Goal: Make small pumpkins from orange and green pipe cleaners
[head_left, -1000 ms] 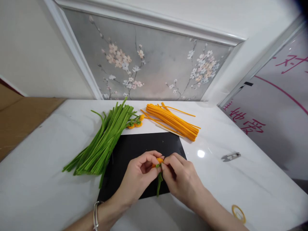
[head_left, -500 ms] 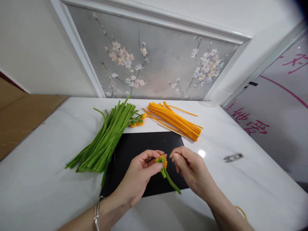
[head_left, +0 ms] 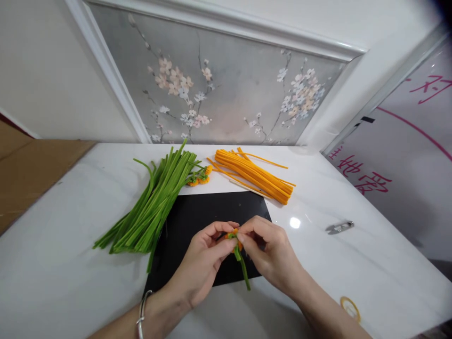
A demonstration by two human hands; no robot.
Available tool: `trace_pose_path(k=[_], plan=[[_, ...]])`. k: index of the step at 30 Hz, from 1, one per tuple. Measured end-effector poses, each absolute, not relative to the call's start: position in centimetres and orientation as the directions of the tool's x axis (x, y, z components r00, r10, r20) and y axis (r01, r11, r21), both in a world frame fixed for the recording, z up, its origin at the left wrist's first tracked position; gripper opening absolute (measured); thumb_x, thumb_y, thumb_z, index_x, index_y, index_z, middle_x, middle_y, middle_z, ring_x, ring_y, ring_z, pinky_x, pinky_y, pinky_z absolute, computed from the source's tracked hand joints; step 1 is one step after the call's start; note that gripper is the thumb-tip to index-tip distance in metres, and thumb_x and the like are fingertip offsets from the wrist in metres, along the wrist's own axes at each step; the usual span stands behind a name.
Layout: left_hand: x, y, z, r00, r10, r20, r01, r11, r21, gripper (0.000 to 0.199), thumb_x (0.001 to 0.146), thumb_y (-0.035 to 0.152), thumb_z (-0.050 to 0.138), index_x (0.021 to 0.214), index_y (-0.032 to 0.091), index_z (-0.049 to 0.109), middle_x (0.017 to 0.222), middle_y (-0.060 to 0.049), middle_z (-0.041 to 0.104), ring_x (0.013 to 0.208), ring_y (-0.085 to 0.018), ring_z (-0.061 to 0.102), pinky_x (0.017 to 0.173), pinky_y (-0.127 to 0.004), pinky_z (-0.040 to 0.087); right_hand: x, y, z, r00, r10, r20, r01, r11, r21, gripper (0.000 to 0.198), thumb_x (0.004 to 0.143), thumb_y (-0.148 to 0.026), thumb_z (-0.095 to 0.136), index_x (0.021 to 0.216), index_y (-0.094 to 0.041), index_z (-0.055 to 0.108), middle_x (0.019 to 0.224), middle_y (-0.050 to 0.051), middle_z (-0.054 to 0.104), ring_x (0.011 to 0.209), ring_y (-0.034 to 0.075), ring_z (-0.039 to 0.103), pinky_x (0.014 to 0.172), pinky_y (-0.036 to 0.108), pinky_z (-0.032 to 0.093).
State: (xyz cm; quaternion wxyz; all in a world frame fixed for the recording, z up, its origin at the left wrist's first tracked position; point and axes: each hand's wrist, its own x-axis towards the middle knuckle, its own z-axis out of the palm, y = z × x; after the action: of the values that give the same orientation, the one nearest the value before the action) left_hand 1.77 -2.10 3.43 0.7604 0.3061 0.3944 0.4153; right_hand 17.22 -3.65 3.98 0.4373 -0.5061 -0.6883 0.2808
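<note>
Two hands (head_left: 206, 256) (head_left: 273, 249), fuzzy orange flower (head_left: 240, 245) pinched, seemingly chenille

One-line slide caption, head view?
Left hand and right hand pinch an orange, green-stemmed craft flower over a black mat.

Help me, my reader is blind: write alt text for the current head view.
The left hand holds an orange-and-green flower over a black mat while the right hand pinches at it. On the white table lie green strips at left, more flowers and orange strips beyond the mat, and snips and a yellow ring at right.
</note>
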Motion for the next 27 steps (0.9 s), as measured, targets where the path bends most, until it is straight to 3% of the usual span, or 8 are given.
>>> trace_pose_path(k=[5, 10, 14, 17, 20, 23, 27], plan=[[1.6, -1.6, 3.4, 0.326, 0.886, -0.330, -0.452, 0.453, 0.769, 0.019, 0.075, 0.016, 0.075, 0.093, 0.019, 0.071, 0.097, -0.002, 0.071, 0.090, -0.011, 0.064, 0.083, -0.018, 0.051, 18.0, -3.5, 3.4, -0.077, 0.939, 0.334, 0.432, 0.334, -0.838, 0.013, 0.092, -0.019, 0.049, 0.099, -0.020, 0.060, 0.079, 0.002, 0.061, 0.060, 0.011, 0.057, 0.056, 0.023, 0.050], [1.4, -1.4, 3.2, 0.329, 0.877, -0.350, -0.451, 0.472, 0.758, 0.015, 0.078, 0.021, 0.074, 0.092, 0.018, 0.071, 0.098, -0.003, 0.071, 0.094, -0.012, 0.064, 0.084, -0.018, 0.051, 18.2, -3.9, 2.5, -0.367, 0.803, 0.470, 0.459, 0.596, -0.659, 0.028, 0.089, -0.009, 0.049, 0.110, -0.025, 0.059, 0.102, 0.006, 0.061, 0.088, 0.014, 0.062, 0.076, 0.026, 0.055], [1.3, -1.4, 3.3, 0.353, 0.883, -0.308, -0.444, 0.448, 0.776, 0.012, 0.082, 0.023, 0.070, 0.093, 0.017, 0.069, 0.099, -0.004, 0.070, 0.091, -0.012, 0.063, 0.082, -0.020, 0.052, 17.9, -4.0, 2.2, -0.306, 0.741, 0.597, 0.397, 0.670, -0.627, 0.025, 0.089, -0.008, 0.052, 0.106, -0.024, 0.063, 0.098, 0.007, 0.063, 0.087, 0.015, 0.062, 0.075, 0.026, 0.055], [1.1, -1.4, 3.6, 0.414, 0.862, -0.292, -0.442, 0.471, 0.763, 0.013, 0.085, 0.028, 0.066, 0.095, 0.019, 0.067, 0.096, -0.003, 0.068, 0.089, -0.013, 0.064, 0.085, -0.027, 0.054, 18.2, -3.8, 2.6, -0.186, 0.796, 0.576, 0.322, 0.603, -0.730, 0.017, 0.090, -0.010, 0.054, 0.098, -0.021, 0.065, 0.089, 0.005, 0.065, 0.082, 0.015, 0.063, 0.072, 0.027, 0.054], [0.8, -1.2, 3.7, 0.496, 0.803, -0.329, -0.371, 0.539, 0.756, 0.023, 0.087, 0.038, 0.062, 0.102, 0.021, 0.066, 0.094, -0.004, 0.066, 0.085, -0.017, 0.065, 0.076, -0.033, 0.057, 18.7, -3.5, 2.8, -0.138, 0.871, 0.471, 0.237, 0.491, -0.838, 0.008, 0.088, -0.016, 0.059, 0.087, -0.020, 0.066, 0.080, 0.003, 0.064, 0.075, 0.015, 0.061, 0.067, 0.026, 0.051], [0.6, -0.9, 3.8, 0.526, 0.758, -0.385, -0.264, 0.576, 0.774, 0.025, 0.084, 0.039, 0.065, 0.099, 0.018, 0.068, 0.086, -0.004, 0.065, 0.075, -0.014, 0.063, 0.064, -0.027, 0.057, 19.1, -3.3, 2.8, -0.152, 0.905, 0.396, 0.182, 0.420, -0.889, 0.007, 0.088, -0.021, 0.062, 0.082, -0.020, 0.067, 0.080, 0.003, 0.063, 0.074, 0.014, 0.059, 0.067, 0.026, 0.050], [0.4, -0.8, 3.8, 0.529, 0.763, -0.373, -0.257, 0.562, 0.786, 0.019, 0.077, 0.028, 0.074, 0.093, 0.017, 0.071, 0.087, -0.003, 0.065, 0.075, -0.011, 0.061, 0.069, -0.022, 0.054, 19.2, -3.3, 2.8, -0.145, 0.937, 0.318, 0.170, 0.340, -0.925, 0.008, 0.089, -0.023, 0.059, 0.084, -0.020, 0.065, 0.084, 0.003, 0.060, 0.076, 0.014, 0.058, 0.066, 0.025, 0.048]])
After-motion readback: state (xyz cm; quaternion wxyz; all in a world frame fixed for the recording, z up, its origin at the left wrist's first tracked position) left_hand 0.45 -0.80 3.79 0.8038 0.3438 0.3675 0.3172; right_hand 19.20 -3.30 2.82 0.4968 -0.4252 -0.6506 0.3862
